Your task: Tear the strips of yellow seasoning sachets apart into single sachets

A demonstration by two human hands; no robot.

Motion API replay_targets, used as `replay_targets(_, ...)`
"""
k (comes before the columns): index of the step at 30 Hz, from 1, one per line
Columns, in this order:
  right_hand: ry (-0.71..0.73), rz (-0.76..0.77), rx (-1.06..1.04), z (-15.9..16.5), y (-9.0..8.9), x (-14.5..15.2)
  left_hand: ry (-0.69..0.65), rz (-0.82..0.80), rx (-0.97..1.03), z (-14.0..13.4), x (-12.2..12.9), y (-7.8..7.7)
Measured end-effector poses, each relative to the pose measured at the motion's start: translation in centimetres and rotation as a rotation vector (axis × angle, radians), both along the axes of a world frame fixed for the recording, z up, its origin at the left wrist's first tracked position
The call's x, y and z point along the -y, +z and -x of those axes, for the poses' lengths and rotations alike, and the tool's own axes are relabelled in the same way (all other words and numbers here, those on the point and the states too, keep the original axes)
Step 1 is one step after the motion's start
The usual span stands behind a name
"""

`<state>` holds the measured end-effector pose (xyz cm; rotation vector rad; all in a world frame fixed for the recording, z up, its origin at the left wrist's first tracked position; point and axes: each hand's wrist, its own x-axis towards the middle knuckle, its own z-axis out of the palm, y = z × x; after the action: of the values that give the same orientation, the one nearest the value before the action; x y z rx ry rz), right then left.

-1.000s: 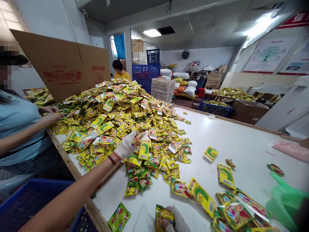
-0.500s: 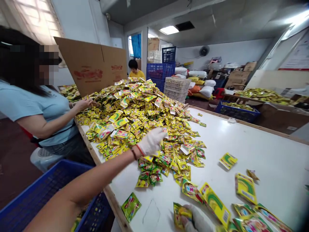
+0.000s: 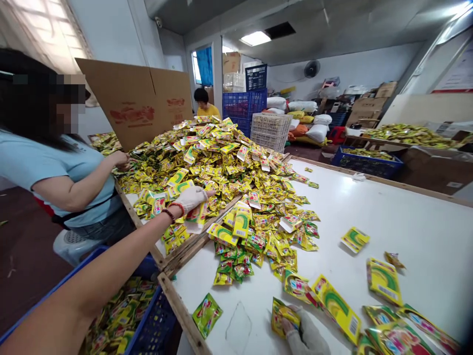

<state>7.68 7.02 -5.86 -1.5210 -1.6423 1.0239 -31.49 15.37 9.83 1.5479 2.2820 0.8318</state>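
My left hand [image 3: 191,199], in a white glove with the fingertips bare, reaches over the left part of the heap of small yellow candy packets [image 3: 218,167]. Beneath its palm is a blurred yellow carton [image 3: 197,218], its white open end facing down; the fingers look closed round it, though the thumb is hidden. At the bottom edge my right hand [image 3: 305,331], also gloved, grips a yellow-green packet [image 3: 284,316] between thumb and fingers, low over the white tabletop. Flat yellow cartons [image 3: 337,309] lie right beside it. A single green packet [image 3: 207,315] rests to its left.
A wooden strip [image 3: 192,246] runs across the table toward the heap. Below my left arm stands a blue crate [image 3: 148,315] holding many packets. At the left sits a co-worker in a light blue shirt [image 3: 84,167], beside a large cardboard box [image 3: 136,108]. Another person [image 3: 207,109] is behind the heap.
My left hand has moved left across the heap, uncovering cartons and the wooden strip. My right hand keeps its packet in nearly the same place. The view has shifted slightly.
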Motion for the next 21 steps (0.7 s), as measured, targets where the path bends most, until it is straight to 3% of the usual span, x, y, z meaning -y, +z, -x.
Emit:
replay_targets(6,0.071,-0.007,-0.053,-0.7,1.6,0.2,-0.118,0.217,0.255,-10.4,2.2,-2.4)
replay_targets(9,0.102,-0.014,-0.118,-2.5,2.5,-1.3,-0.256,0.162,0.045,-13.9,4.7,-3.5)
replay_targets(12,-0.035,0.045,-0.18,-5.3,3.0,-3.5,-0.573,0.014,-0.287,-16.1,6.9,-4.3)
replay_targets(15,-0.136,0.087,-0.207,-7.4,3.6,-4.6,-1.077,0.098,-0.426,-17.5,8.8,-5.6)
replay_targets(17,-0.117,0.089,-0.166,-7.7,4.2,-4.1,-1.267,0.154,-0.52,-18.0,9.6,-6.5)
replay_targets(19,-0.08,0.093,-0.131,-6.9,4.8,-2.6,-1.241,0.193,-0.608,-18.0,10.2,-7.2)
replay_targets(21,-0.057,0.108,-0.157,-5.3,5.2,-0.7,-1.098,0.229,-0.616,-18.0,10.5,-7.5)
